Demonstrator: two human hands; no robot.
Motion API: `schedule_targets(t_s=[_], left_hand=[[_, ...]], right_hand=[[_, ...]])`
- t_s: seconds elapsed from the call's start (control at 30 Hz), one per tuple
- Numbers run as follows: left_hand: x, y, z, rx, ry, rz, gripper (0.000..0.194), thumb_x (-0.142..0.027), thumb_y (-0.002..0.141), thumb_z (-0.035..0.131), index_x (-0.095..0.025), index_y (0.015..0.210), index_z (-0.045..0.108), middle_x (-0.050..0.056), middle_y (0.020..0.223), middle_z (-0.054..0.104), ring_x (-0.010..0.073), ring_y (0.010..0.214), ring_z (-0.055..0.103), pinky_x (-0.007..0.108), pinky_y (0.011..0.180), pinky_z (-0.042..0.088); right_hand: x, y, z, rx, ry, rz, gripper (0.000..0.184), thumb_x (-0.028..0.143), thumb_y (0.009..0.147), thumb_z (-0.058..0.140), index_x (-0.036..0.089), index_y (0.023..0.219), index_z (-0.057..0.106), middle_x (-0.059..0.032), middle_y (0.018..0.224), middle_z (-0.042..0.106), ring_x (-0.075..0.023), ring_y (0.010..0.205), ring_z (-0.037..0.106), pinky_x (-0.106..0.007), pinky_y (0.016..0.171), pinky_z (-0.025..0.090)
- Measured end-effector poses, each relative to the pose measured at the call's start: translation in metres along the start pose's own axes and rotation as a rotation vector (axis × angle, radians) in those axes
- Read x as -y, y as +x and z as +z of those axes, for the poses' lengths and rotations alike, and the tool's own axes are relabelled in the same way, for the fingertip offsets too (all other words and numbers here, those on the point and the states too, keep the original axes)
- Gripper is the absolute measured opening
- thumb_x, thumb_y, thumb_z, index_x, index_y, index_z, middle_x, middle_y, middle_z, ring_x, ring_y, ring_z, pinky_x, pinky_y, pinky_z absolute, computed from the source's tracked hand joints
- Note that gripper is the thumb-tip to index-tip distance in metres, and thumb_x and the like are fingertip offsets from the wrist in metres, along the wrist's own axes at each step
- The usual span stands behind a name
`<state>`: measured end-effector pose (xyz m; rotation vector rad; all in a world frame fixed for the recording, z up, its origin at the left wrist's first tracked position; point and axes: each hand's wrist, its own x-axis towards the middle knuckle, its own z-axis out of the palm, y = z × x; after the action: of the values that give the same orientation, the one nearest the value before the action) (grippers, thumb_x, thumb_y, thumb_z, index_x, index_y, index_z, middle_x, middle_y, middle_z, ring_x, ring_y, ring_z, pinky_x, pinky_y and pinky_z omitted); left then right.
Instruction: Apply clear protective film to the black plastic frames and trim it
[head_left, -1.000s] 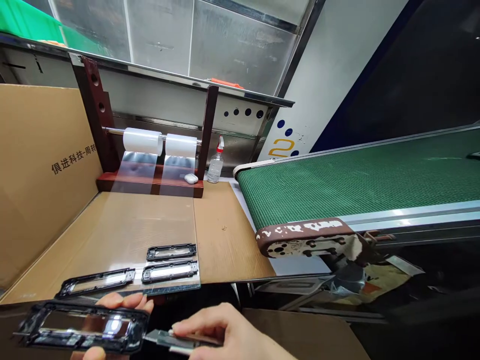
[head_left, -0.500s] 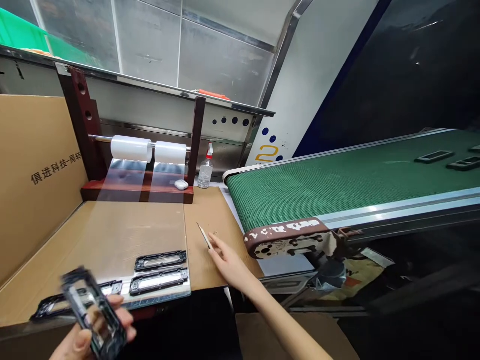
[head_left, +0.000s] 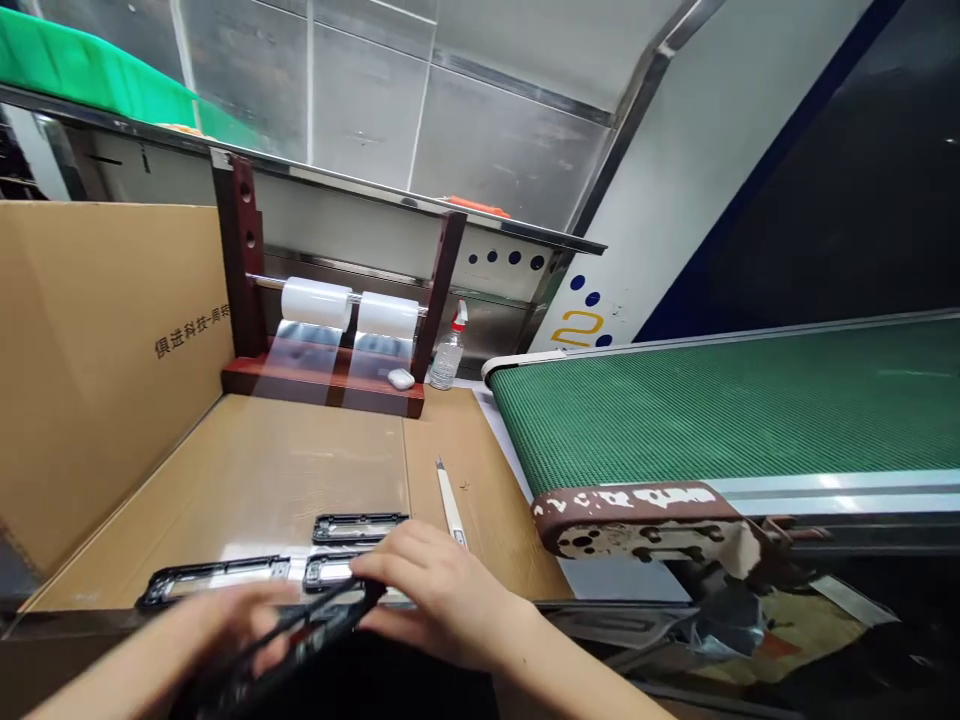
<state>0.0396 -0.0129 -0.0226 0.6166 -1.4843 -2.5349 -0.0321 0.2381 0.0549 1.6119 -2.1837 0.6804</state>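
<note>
My left hand [head_left: 225, 625] and my right hand [head_left: 439, 595] both grip a black rectangular frame part [head_left: 300, 640] near the front edge of the cardboard-covered table [head_left: 300, 460]; the left hand is blurred by motion. Three more black frames lie on clear film in front of me: one at the left [head_left: 214, 578], one in the middle [head_left: 360, 526], and one [head_left: 326, 572] partly hidden by my right hand. A slim white knife [head_left: 450, 505] lies on the cardboard just right of the frames.
Two film rolls [head_left: 349, 305] hang on a dark red stand [head_left: 322, 385] at the back, with a spray bottle [head_left: 448, 355] beside it. A cardboard wall [head_left: 97, 350] stands at the left. A green conveyor belt [head_left: 712, 410] runs along the right.
My right hand left the knife on the cardboard and came back to the frame held in my left hand. The view shifted right again.
</note>
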Motion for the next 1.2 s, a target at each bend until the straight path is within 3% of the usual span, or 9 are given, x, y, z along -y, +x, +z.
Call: schedule_targets(t_s=[0.1, 0.2, 0.43, 0.6, 0.77, 0.9, 1.03, 1.13, 1.2], left_hand=[[-0.053, 0.058, -0.011, -0.029, 0.137, 0.061, 0.042, -0.04, 0.059, 0.081, -0.021, 0.096, 0.073, 0.01, 0.074, 0.073, 0.0282, 0.064, 0.07, 0.034, 0.061, 0.056], [-0.082, 0.096, -0.019, -0.067, 0.215, 0.115, 0.062, -0.047, 0.065, 0.078, -0.023, 0.121, 0.064, 0.013, 0.104, 0.072, 0.0267, 0.075, 0.072, 0.036, 0.086, 0.051], [-0.067, 0.094, -0.031, 0.116, 0.393, 0.049, 0.096, -0.069, 0.068, 0.065, -0.028, 0.148, 0.031, 0.015, 0.122, 0.064, 0.0278, 0.075, 0.072, 0.04, 0.084, 0.051], [-0.067, 0.098, -0.041, 0.287, 0.509, -0.063, 0.096, -0.077, 0.076, 0.048, -0.037, 0.151, 0.005, 0.008, 0.141, 0.051, 0.0256, 0.086, 0.07, 0.046, 0.104, 0.036], [-0.067, 0.102, -0.043, 0.357, 0.536, -0.068, 0.088, -0.078, 0.081, 0.035, -0.04, 0.149, -0.005, 0.007, 0.148, 0.043, 0.0248, 0.091, 0.069, 0.046, 0.107, 0.033], [-0.064, 0.103, -0.042, 0.348, 0.547, -0.042, 0.082, -0.074, 0.085, 0.031, -0.036, 0.15, -0.001, 0.009, 0.146, 0.044, 0.0252, 0.102, 0.066, 0.045, 0.109, 0.032], [-0.059, 0.114, -0.048, 0.237, 0.591, 0.118, 0.078, -0.069, 0.089, 0.028, -0.028, 0.152, 0.007, 0.011, 0.151, 0.037, 0.025, 0.13, 0.046, 0.043, 0.114, 0.026], [-0.051, 0.12, -0.058, 0.115, 0.638, 0.288, 0.073, -0.064, 0.091, 0.031, -0.024, 0.15, 0.018, 0.011, 0.151, 0.036, 0.0248, 0.139, 0.033, 0.044, 0.115, 0.022], [-0.044, 0.115, -0.06, 0.079, 0.674, 0.353, 0.064, -0.06, 0.09, 0.042, -0.028, 0.144, 0.033, 0.006, 0.147, 0.044, 0.0248, 0.137, 0.035, 0.044, 0.116, 0.022]], right_hand=[[-0.014, 0.01, 0.025, -0.061, 0.022, 0.201, 0.031, 0.036, 0.089, 0.063, 0.016, 0.113, 0.059, -0.005, 0.094, 0.067, -0.0157, 0.086, 0.059, -0.026, 0.077, 0.047], [-0.028, 0.027, 0.058, -0.047, -0.012, 0.343, 0.036, 0.035, 0.08, 0.073, 0.017, 0.11, 0.063, -0.0045, 0.092, 0.067, -0.0191, 0.087, 0.058, -0.03, 0.079, 0.046], [-0.031, 0.059, 0.097, 0.119, -0.065, 0.414, 0.036, 0.035, 0.077, 0.077, 0.019, 0.106, 0.067, -0.0032, 0.09, 0.067, -0.0189, 0.088, 0.057, -0.033, 0.086, 0.041], [-0.035, 0.061, 0.1, 0.146, -0.094, 0.413, 0.034, 0.037, 0.078, 0.076, 0.021, 0.107, 0.067, -0.0019, 0.088, 0.067, -0.018, 0.087, 0.056, -0.032, 0.087, 0.039], [-0.038, 0.059, 0.106, 0.145, -0.128, 0.412, 0.034, 0.036, 0.077, 0.076, 0.021, 0.106, 0.068, -0.0019, 0.086, 0.066, -0.0189, 0.089, 0.055, -0.032, 0.086, 0.039], [-0.034, 0.062, 0.106, 0.127, -0.146, 0.412, 0.034, 0.036, 0.076, 0.076, 0.021, 0.105, 0.068, -0.0028, 0.088, 0.066, -0.0206, 0.09, 0.055, -0.034, 0.087, 0.04], [-0.03, 0.056, 0.083, -0.006, -0.134, 0.363, 0.041, 0.036, 0.081, 0.072, 0.016, 0.116, 0.064, -0.0084, 0.1, 0.067, -0.0223, 0.093, 0.058, -0.036, 0.087, 0.044], [-0.034, 0.03, 0.06, -0.102, -0.077, 0.471, 0.035, 0.032, 0.092, 0.057, 0.017, 0.125, 0.058, -0.0104, 0.105, 0.065, -0.0221, 0.099, 0.059, -0.037, 0.089, 0.046], [-0.038, 0.007, 0.049, -0.124, -0.025, 0.586, 0.035, 0.028, 0.095, 0.052, 0.019, 0.128, 0.055, -0.0094, 0.109, 0.064, -0.022, 0.103, 0.058, -0.039, 0.092, 0.046]])
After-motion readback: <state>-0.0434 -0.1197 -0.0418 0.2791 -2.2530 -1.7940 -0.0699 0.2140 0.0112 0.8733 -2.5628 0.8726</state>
